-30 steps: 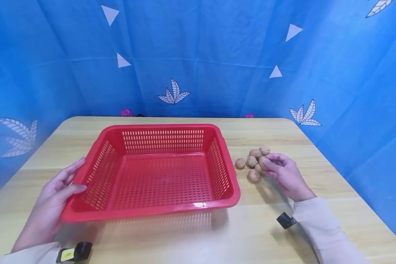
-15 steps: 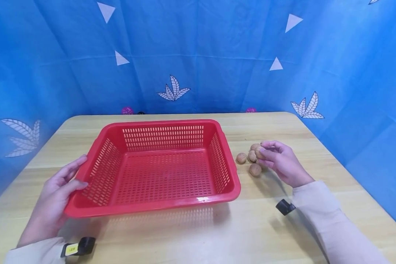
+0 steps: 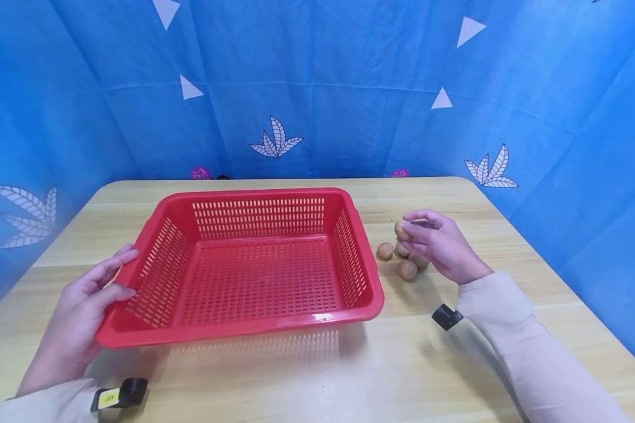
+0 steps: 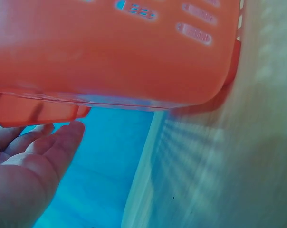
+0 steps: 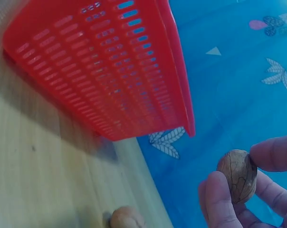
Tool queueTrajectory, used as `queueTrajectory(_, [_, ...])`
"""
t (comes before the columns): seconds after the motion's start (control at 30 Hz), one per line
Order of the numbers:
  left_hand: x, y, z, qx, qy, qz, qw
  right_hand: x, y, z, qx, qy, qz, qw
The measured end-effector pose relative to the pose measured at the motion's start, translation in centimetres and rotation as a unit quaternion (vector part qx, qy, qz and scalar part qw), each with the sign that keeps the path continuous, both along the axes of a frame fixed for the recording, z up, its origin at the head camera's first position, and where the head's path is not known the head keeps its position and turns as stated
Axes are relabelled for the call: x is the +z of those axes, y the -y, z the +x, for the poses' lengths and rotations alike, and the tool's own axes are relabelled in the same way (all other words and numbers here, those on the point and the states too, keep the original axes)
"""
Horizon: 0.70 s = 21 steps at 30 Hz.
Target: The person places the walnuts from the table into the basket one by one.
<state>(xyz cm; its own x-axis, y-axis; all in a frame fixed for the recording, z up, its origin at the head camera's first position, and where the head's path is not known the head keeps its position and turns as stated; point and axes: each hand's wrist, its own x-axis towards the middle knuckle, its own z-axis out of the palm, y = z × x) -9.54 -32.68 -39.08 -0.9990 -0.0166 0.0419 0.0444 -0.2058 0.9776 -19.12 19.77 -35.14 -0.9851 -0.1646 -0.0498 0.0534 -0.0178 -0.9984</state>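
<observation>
Blue printed cloth backs the wooden bench point(image 3: 307, 376). Right of the red basket point(image 3: 254, 267), the right hand point(image 3: 436, 244) pinches 1 walnut point(image 3: 403, 230) above the pile point(image 3: 399, 261). Left hand point(image 3: 79, 311) fingers extended against the basket's left rim. Judged next: carry it over the wall, release inside.

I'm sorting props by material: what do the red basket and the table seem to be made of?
The red basket looks like moulded plastic: glossy highlights on its rim, uniform slotted walls. The table looks like light wood or wood-look laminate: pale plank grain, smooth matte surface; which, I cannot tell.
</observation>
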Motion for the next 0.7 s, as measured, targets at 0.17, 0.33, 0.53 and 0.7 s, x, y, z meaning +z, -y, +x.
queueTrajectory(0.17, [0.4, -0.1, 0.1, 0.008, 0.004, -0.008, 0.9999, 0.9, 1.2, -0.4, 0.006, -0.006, 0.014, 1.0])
queueTrajectory(0.33, [0.7, -0.5, 0.3, 0.027, 0.014, -0.039, 0.9988, 1.7, 2.3, -0.8, 0.015, -0.009, 0.017, 1.0])
queueTrajectory(0.53, [0.9, -0.9, 0.5, 0.043, 0.027, -0.07, 0.9963, 2.1, 3.5, -1.4, 0.025, -0.007, 0.02, 0.999])
queueTrajectory(0.7, [1.0, -0.6, 0.6, 0.038, 0.037, -0.071, 0.9961, 2.2, 4.7, -1.7, 0.03, 0.0, 0.012, 0.999])
